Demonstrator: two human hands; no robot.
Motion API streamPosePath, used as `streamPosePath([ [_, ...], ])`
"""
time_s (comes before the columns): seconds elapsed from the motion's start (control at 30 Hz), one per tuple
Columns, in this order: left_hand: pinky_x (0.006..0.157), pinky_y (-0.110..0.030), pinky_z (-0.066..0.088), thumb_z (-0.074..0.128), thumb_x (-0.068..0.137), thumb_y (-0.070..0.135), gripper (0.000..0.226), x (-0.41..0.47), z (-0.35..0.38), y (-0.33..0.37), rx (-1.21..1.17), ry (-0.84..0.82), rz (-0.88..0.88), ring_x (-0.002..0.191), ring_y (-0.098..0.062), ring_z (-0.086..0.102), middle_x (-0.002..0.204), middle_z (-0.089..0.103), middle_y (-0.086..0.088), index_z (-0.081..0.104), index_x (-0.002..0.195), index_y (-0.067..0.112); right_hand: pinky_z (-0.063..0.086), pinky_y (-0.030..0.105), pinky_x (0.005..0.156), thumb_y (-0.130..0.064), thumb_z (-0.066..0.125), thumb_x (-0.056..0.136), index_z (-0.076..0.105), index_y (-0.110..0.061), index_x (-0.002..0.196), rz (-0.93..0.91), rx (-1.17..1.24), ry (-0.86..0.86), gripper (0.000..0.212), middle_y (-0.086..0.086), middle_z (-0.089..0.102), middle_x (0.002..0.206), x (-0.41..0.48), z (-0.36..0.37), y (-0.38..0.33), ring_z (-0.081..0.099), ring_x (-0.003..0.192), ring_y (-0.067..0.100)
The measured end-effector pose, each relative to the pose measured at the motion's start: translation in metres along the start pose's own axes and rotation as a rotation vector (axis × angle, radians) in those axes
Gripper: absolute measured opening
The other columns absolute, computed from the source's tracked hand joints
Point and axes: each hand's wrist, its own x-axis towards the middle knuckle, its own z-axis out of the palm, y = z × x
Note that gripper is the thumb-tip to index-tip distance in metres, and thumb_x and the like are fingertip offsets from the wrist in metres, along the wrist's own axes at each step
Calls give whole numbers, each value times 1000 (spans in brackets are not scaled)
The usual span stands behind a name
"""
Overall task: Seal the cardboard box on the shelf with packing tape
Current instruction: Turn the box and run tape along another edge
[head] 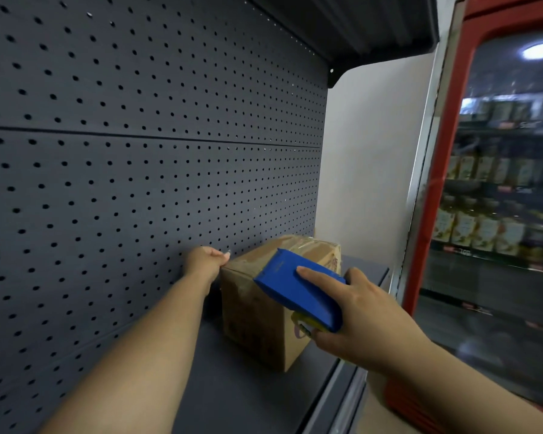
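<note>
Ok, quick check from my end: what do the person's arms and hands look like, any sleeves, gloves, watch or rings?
Both forearms are bare for all that shows: no sleeves, no gloves, no watch or bracelet. The left hand has a fairly long, pale nail on one fingertip. The right hand shows a short, plain nail on the index finger. No rings are visible on either hand, though several fingers are hidden.

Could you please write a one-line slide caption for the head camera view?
Left hand steadies a cardboard box on the shelf while the right hand holds a blue tape dispenser over it.
</note>
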Motion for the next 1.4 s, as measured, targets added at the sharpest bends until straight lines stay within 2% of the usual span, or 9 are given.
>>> streamPosePath([
  [0.13,94,-38,47,64,85,16,17,7,4,-8,-29,-12,-61,103,-30,58,102,67,-17,66,90,0,45,24,81,-55,56,78,-3,-58,135,5,19,-4,82,-2,33,105,5,5,3,48,93,15],
  [0.3,96,-41,46,58,90,16,29,6,9,-12,-199,-17,-172,107,-33,57,118,61,-21,62,112,-1,46,24,79,-55,57,77,-3,-58,134,7,32,1,83,-3,32,103,7,11,8,48,90,15],
  [0.4,104,-44,41,50,94,28,49,0,16,-14,-204,-4,-150,122,-33,49,134,52,-18,44,137,7,44,23,78,-56,57,77,-3,-59,135,17,34,1,83,-3,32,102,7,15,10,47,88,14],
  [0.47,106,-44,37,44,95,33,55,-8,20,-20,-65,38,5,132,-32,42,145,42,-14,31,145,13,43,21,77,-56,56,78,-4,-58,135,16,38,-3,83,-3,32,102,8,17,12,46,88,13],
  [0.57,99,-30,37,39,97,27,43,-20,20,-29,208,141,388,125,-25,48,137,51,-11,46,136,11,41,20,76,-56,56,78,-3,-57,135,13,42,-2,83,-3,32,102,8,18,13,46,87,13],
  [0.7,114,-25,18,29,100,27,42,-24,27,-35,455,-50,680,138,-13,34,144,47,0,48,135,16,43,21,76,-57,56,78,-3,-58,135,7,41,-5,82,-2,34,103,10,17,16,47,88,14],
  [0.83,116,-25,9,-7,85,63,82,-21,26,-45,637,-144,816,138,-7,33,145,46,7,43,138,26,42,21,78,-56,57,78,-2,-57,136,-1,44,-22,82,-2,33,103,10,17,18,47,88,14],
  [0.97,112,-24,13,-18,71,73,104,-22,23,-46,645,-134,812,136,-11,37,143,49,5,48,135,25,42,21,77,-53,58,78,-5,-56,135,-25,33,-47,85,-3,32,101,9,15,21,45,86,12],
  [1.4,108,-33,24,-15,64,82,110,-32,25,-38,671,-127,743,133,-20,40,143,49,2,53,131,27,48,24,80,-55,62,74,-23,-71,117,-53,145,-50,96,-6,34,102,-23,26,47,47,86,10],
])
